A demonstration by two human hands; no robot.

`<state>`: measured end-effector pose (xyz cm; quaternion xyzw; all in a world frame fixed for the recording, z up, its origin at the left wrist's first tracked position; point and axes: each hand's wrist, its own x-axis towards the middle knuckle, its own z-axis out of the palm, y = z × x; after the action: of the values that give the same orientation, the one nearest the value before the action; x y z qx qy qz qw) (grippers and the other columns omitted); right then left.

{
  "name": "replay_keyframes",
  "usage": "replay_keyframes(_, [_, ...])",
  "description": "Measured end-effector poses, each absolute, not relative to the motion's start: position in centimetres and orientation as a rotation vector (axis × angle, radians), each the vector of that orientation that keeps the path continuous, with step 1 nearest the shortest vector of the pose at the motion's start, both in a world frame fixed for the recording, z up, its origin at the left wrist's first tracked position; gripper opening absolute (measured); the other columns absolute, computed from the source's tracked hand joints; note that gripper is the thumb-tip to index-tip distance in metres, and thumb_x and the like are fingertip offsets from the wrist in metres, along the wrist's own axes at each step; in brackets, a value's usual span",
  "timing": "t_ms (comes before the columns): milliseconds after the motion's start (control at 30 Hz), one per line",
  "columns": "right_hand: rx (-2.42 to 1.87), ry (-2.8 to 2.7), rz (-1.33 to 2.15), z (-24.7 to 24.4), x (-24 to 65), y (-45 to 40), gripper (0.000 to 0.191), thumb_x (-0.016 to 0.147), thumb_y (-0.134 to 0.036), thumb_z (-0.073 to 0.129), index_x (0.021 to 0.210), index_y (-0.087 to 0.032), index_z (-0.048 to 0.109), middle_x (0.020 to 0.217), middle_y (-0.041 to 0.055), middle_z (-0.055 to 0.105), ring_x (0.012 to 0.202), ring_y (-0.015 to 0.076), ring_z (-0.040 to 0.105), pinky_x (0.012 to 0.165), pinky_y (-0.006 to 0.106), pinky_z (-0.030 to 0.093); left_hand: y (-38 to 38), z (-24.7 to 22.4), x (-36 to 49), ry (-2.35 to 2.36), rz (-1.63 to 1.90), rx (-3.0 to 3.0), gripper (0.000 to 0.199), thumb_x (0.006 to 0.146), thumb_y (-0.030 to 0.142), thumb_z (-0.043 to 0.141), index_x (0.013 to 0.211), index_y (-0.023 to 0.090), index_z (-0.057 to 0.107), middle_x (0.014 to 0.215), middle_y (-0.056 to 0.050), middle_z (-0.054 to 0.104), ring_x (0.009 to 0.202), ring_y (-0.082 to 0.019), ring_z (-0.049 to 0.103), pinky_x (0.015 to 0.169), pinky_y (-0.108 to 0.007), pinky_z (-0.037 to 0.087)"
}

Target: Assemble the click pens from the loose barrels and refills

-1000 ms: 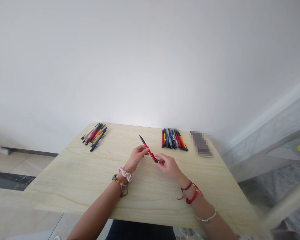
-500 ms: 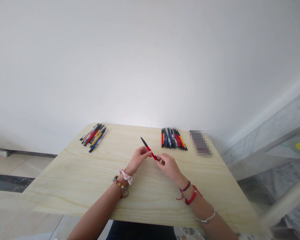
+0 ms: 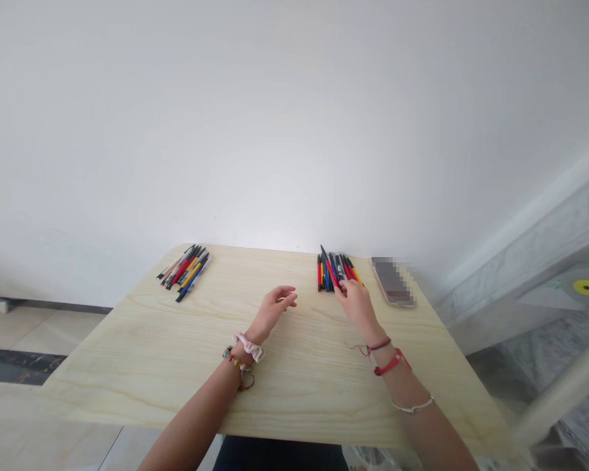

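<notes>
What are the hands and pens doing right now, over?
Right hand gripping red pen at the right-side pen row. Left hand empty, fingers loosely curled. Phone right of the row, apart from both hands.

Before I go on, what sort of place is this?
Likely an indoor room, perhaps in a home or small office; I can't tell which. A wood-grain table stands by a plain white wall, with a tiled floor below.

Phone [image 3: 391, 282], partly pixelated, on table [image 3: 304, 392] near right edge; pale wall [image 3: 285, 131] behind; yellow-centred disc [image 3: 580, 288] far right
</notes>
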<state>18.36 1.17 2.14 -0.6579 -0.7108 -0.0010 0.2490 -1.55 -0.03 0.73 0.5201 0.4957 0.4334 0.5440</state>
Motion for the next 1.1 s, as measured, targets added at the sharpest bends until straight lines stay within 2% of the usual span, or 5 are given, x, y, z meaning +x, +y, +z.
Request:
replay_keyframes(267, [-2.186,-2.025,-0.084,3.9,18.1,3.5,0.021,0.078,-0.016,0.043,0.075,-0.008,0.063,0.075,0.016,0.062,0.07,0.0204,0.059,0.056,0.026,0.039,0.0,0.7,-1.6,1.178,1.023,1.21,0.03,0.068,0.034,0.054,0.091,0.015,0.055,0.086,-0.005,0.061,0.068,-0.013,0.059,0.059,-0.022,0.037])
replay_keyframes(433, [-2.221,-2.039,-0.025,3.7,17.7,4.2,0.017,0.075,-0.012,0.047,0.076,-0.007,0.064,0.075,0.0186,0.062,0.07,0.0224,0.06,0.054,0.027,0.04,0.2,0.5,-1.8,1.17,1.029,1.197,0.03,0.068,0.034,0.053,0.091,0.015,0.055,0.082,-0.005,0.062,0.069,-0.013,0.059,0.058,-0.022,0.036])
replay_keyframes(667, [-2.155,-2.055,-0.098,3.7,17.8,3.4,0.022,0.08,-0.022,0.046,0.081,-0.007,0.062,0.078,0.019,0.062,0.072,0.0233,0.059,0.056,0.028,0.04,0.3,0.5,-1.8,1.187,1.034,1.212,0.028,0.069,0.032,0.052,0.091,0.014,0.055,0.08,-0.005,0.062,0.067,-0.013,0.059,0.059,-0.022,0.037])
replay_keyframes(900, [-1.943,-2.125,-0.081,2.9,16.8,0.6,0.021,0.081,-0.022,0.041,0.075,-0.015,0.06,0.079,0.0094,0.061,0.069,0.0187,0.058,0.054,0.025,0.037,1.3,0.1,-3.2,1.341,1.016,1.501,0.023,0.072,0.027,0.048,0.09,0.014,0.054,0.083,-0.007,0.061,0.065,-0.014,0.058,0.061,-0.025,0.042])
replay_keyframes(1100, [-1.598,-2.362,0.105,1.2,15.9,-1.7,0.023,0.081,-0.021,0.04,0.068,-0.017,0.059,0.07,0.0036,0.061,0.066,0.014,0.055,0.057,0.023,0.036,2.8,1.2,-8.5,2.092,0.756,1.801,0.024,0.075,0.024,0.044,0.096,0.015,0.054,0.098,-0.012,0.056,0.081,-0.021,0.056,0.071,-0.032,0.041])
